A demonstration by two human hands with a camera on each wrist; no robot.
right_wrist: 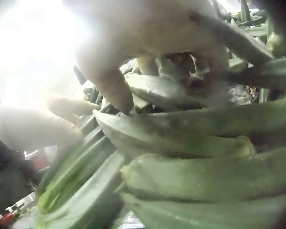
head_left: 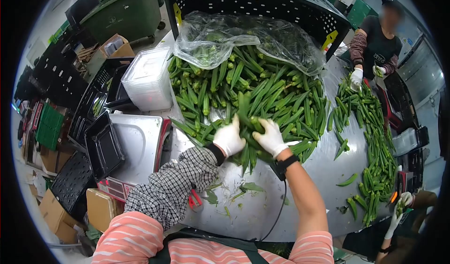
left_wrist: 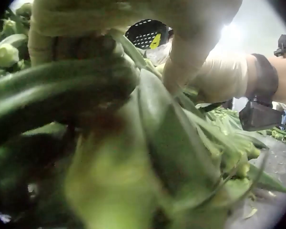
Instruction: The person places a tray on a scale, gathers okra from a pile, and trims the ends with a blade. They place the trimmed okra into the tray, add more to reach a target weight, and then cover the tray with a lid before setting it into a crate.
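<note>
A large heap of green okra [head_left: 262, 90] covers the back of the metal table. At its front edge my white-gloved left hand [head_left: 229, 137] holds several okra pods, with its fingers curled over okra [left_wrist: 62, 86] in the left wrist view. Beside it my right hand [head_left: 270, 137], also in a white glove, grips more pods. In the right wrist view its fingers bend down around okra [right_wrist: 162, 90], and several pods [right_wrist: 205, 176] lie close below. The bunches meet between the two hands, and some pods hang toward the table.
Clear plastic [head_left: 211, 44] drapes over the heap, before a black crate [head_left: 262, 6]. Left are stacked clear trays [head_left: 147, 79], a scale [head_left: 136, 137] and a black tray [head_left: 104, 144]. A second okra row [head_left: 375, 147] lies right, where other people [head_left: 377, 44] work. Red-handled clippers [head_left: 195, 200] lie near me.
</note>
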